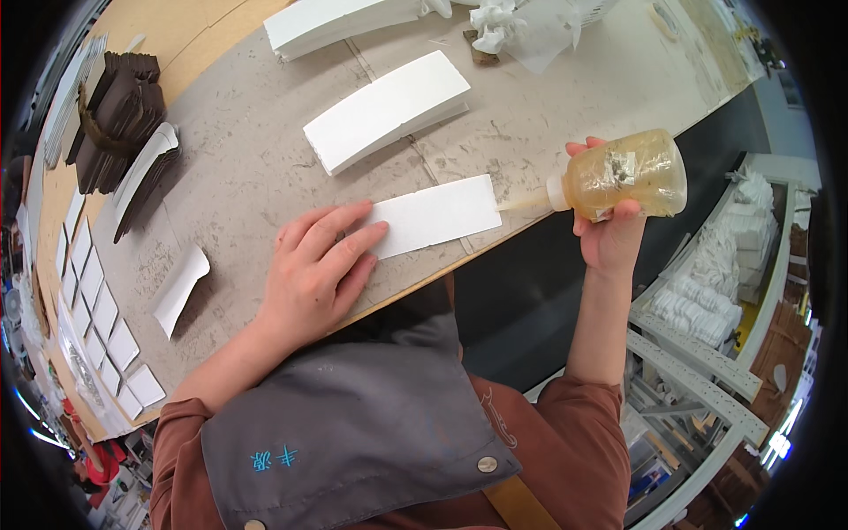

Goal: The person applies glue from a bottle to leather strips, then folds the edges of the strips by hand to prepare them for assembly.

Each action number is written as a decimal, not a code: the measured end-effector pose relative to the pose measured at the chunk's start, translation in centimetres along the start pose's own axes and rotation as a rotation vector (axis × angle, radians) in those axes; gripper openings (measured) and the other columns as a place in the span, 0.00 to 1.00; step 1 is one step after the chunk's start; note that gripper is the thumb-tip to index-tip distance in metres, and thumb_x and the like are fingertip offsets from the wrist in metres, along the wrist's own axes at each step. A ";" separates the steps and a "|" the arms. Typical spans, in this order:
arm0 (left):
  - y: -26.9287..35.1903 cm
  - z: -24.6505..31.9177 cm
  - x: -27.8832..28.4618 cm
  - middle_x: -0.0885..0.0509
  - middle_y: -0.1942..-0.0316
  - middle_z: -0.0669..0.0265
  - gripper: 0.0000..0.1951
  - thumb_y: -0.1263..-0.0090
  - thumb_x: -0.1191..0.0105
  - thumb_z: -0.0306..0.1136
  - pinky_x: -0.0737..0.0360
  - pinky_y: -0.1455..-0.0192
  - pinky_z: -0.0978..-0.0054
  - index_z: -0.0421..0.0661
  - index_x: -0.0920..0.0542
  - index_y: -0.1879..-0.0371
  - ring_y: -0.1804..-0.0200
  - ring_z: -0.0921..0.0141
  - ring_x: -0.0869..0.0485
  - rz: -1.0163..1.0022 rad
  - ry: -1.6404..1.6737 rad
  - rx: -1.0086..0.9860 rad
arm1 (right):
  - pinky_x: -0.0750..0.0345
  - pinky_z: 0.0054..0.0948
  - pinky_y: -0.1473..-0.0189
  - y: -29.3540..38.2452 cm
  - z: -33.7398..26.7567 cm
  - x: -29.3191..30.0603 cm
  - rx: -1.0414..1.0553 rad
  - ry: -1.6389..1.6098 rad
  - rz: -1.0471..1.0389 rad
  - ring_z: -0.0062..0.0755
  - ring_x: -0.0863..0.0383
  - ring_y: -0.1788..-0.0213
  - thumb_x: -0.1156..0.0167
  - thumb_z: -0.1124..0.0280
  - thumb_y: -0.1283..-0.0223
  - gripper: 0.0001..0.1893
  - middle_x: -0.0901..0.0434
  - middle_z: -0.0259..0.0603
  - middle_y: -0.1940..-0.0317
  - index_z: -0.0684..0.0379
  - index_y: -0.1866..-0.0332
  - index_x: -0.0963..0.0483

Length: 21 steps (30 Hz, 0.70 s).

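Note:
A flat white rectangular strip (437, 212), seemingly paper or card, lies near the table's front edge. My left hand (318, 265) rests palm down over its left end, fingertips on top and fingers apart; that end is hidden. My right hand (606, 238) is wrapped around a translucent plastic squeeze bottle (626, 175) of amber liquid, likely glue. The bottle lies tilted on its side, and its narrow nozzle (523, 202) points left, with its tip at the strip's right edge. Behind the strip sits a stack of similar white strips (387, 109).
Another white stack (344, 26) and crumpled white paper (497, 30) lie at the back. Dark brown pieces (122, 119), a curled white piece (182, 288) and rows of white pieces (93, 285) occupy the left. A metal-framed rack (702, 371) with white material stands right.

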<state>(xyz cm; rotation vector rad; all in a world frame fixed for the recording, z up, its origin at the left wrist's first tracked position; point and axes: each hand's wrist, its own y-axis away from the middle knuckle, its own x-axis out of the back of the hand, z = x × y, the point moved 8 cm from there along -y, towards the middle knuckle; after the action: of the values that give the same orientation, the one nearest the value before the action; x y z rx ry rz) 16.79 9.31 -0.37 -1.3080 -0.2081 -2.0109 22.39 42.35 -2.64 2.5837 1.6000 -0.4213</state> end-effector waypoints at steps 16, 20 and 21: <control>0.3 -0.7 0.7 0.16 0.41 0.58 0.26 0.36 0.31 0.27 0.25 0.37 0.61 0.46 0.18 0.36 0.43 0.56 0.19 0.068 -0.017 0.089 | 0.12 0.26 0.60 3.5 0.1 0.0 0.053 -0.102 -0.143 0.31 0.16 0.41 0.19 0.29 0.66 0.71 0.33 0.56 0.22 0.62 0.18 0.42; 0.2 -0.4 0.9 0.16 0.46 0.60 0.26 0.37 0.30 0.27 0.25 0.40 0.61 0.46 0.17 0.37 0.46 0.58 0.19 0.085 -0.008 0.058 | 0.08 0.29 0.59 5.1 -0.3 0.5 0.178 -0.230 -0.027 0.35 0.16 0.38 0.12 0.39 0.66 0.70 0.32 0.53 0.22 0.61 0.18 0.43; 0.3 -0.5 0.8 0.15 0.48 0.61 0.25 0.37 0.30 0.27 0.25 0.41 0.62 0.46 0.16 0.38 0.46 0.59 0.18 0.068 0.005 0.054 | 0.08 0.29 0.59 5.4 -0.3 0.5 0.180 -0.227 -0.025 0.35 0.16 0.38 0.12 0.39 0.66 0.70 0.32 0.53 0.22 0.61 0.18 0.43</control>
<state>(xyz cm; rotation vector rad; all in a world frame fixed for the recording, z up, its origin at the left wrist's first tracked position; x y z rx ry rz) 16.44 8.47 0.05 -1.2599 -0.2107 -1.9384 27.44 40.43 -2.90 2.5278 1.5822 -0.8639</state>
